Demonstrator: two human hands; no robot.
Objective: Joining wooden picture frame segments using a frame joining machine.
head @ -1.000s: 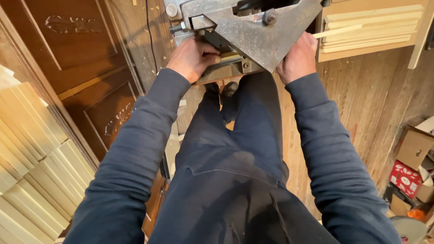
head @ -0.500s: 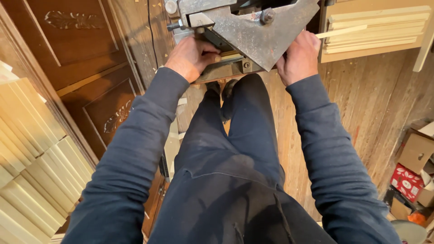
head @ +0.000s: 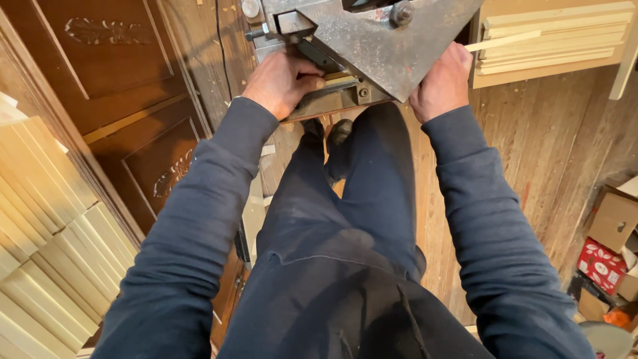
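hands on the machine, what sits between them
In the head view, the machine's grey metal plate spans the gap between the left hand and the right hand; below it, the person's dark trousers show.

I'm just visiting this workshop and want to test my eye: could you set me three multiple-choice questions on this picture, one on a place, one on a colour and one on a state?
1. Where is the stack of pale wooden slats?
A. at the person's left
B. on the metal machine
C. on the person's lap

2. What colour are the person's sleeves?
A. bright yellow
B. dark blue
C. white

3. How is the left hand placed?
A. hanging free at the side
B. in a pocket
C. closed on a part of the grey metal machine

Answers: 1 A, the slats are piled along the left edge of the head view. 2 B, both arms are clad in dark navy cloth. 3 C, its fingers curl round the machine's lower edge, while the right hand rests against the machine's other side.
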